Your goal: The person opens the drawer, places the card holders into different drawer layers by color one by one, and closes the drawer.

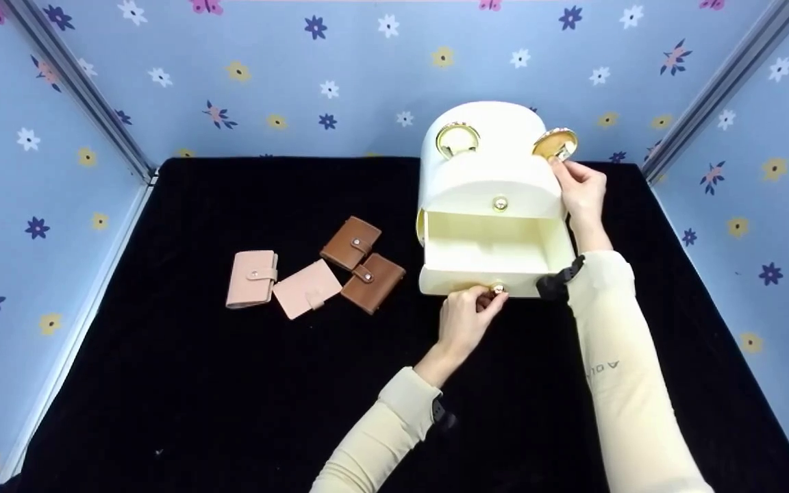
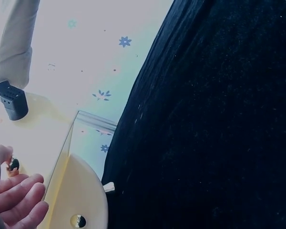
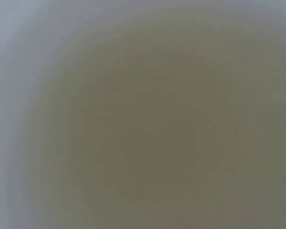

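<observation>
A cream jewellery box [image 1: 487,164] with a rounded top stands toward the back right. Its lower drawer [image 1: 453,282] is pulled out, its pale inside showing. My left hand [image 1: 464,318] pinches the small gold knob [image 1: 498,288] on that drawer's front between thumb and fingers; the left wrist view also shows the fingers [image 2: 21,198] around it. At the box's upper right, my right hand [image 1: 583,195] pinches the base of a round gold-rimmed ear [image 1: 559,142]. The upper drawer's knob [image 1: 501,203] is untouched. The right wrist view is only a blur.
Left of the box lie two brown card holders [image 1: 351,243] and two pink ones [image 1: 251,279] with snap straps. A second gold-rimmed ear [image 1: 440,142] tops the box. Black cloth [image 1: 230,390] covers the table, with blue flowered walls [image 1: 264,89] around it.
</observation>
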The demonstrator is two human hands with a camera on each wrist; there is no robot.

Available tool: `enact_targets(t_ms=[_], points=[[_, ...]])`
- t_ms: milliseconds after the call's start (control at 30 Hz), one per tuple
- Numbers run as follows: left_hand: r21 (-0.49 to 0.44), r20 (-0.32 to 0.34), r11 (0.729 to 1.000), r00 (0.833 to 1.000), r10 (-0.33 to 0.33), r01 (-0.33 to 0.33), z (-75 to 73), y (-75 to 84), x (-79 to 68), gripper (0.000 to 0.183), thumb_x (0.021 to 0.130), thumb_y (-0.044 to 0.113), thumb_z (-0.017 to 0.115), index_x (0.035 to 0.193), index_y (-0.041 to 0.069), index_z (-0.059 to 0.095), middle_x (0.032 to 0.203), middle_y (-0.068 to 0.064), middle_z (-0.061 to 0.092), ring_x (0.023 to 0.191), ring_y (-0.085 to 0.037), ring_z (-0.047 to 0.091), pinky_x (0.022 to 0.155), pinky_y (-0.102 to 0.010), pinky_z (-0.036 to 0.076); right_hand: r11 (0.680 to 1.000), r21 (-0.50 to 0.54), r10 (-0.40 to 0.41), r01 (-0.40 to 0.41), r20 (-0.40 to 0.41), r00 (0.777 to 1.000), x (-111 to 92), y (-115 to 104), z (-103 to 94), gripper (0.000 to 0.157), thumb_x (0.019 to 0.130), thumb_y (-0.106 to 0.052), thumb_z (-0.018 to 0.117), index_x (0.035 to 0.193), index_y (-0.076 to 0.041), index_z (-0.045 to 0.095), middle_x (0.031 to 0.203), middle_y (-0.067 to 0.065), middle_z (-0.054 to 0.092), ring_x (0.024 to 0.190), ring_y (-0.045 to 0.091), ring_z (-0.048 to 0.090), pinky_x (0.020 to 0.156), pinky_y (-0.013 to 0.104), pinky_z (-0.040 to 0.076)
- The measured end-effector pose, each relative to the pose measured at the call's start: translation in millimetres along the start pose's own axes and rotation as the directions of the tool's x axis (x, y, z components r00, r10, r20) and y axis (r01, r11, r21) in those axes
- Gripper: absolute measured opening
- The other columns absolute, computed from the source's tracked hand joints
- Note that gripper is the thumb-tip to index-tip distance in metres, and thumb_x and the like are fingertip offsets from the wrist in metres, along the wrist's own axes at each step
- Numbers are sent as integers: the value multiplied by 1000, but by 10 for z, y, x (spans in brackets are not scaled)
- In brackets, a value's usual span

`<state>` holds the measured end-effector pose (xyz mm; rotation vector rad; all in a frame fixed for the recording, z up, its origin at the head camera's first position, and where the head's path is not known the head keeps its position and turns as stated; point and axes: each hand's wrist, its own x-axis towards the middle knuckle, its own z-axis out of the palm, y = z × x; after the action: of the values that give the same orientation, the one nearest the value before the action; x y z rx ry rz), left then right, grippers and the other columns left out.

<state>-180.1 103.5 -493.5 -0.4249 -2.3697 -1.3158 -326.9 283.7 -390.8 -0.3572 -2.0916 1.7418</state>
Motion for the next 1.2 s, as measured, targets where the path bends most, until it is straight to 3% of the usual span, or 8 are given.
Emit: enact_targets(t_ms=[133,267,500,767,900,1033,1200], points=[[-27,33,1000,999,-2,3,-31,-21,-37,23,81,34,62,74,13,67,63,9,61,52,2,51,51,-13,41,1000,24,16,-16,1,1000,-3,-15,1,27,73,-26,73,91,-6,71,72,-4,65,61,6,57,57,16,46],[-26,62,1000,998,-7,8,-60,-65,-80,22,81,31,64,77,9,68,68,5,63,57,-5,57,54,-13,43,1000,23,17,-17,-11,1000,-1,-21,4,25,73,-25,72,89,-6,72,72,-4,64,60,7,57,56,16,45],[40,137,999,991,-6,0,-143,-166,-168,20,79,24,66,84,5,67,81,-2,64,68,-12,60,61,-16,45,1000,15,3,-3,2,1000,-10,-20,3,25,74,-27,71,89,-6,72,70,-6,64,60,6,56,56,17,45],[121,251,990,963,-101,72,-254,-348,-256,26,78,21,66,96,3,64,93,-8,63,82,-19,61,70,-22,48,997,60,50,-51,7,999,-15,-43,11,27,73,-25,73,90,-5,71,71,-4,64,61,7,57,57,17,46],[148,260,985,957,-130,94,-326,-451,-266,27,78,21,66,97,2,63,95,-9,63,83,-21,61,70,-25,49,997,67,35,-36,2,999,12,0,13,26,73,-25,73,89,-5,71,72,-3,65,61,7,57,56,17,45],[170,248,981,960,-132,91,-410,-553,-248,27,78,19,66,97,1,63,93,-10,63,84,-22,60,71,-29,48,999,40,-21,21,-7,1000,142,187,7,28,71,-32,73,87,-8,72,72,-4,65,60,8,57,55,17,45],[191,226,978,967,-120,77,-532,-677,-207,26,78,17,66,96,-1,63,91,-11,62,84,-24,59,72,-32,48,999,35,-25,26,-24,999,313,390,4,30,68,-35,75,85,-10,73,74,-2,65,62,10,57,56,18,45]])
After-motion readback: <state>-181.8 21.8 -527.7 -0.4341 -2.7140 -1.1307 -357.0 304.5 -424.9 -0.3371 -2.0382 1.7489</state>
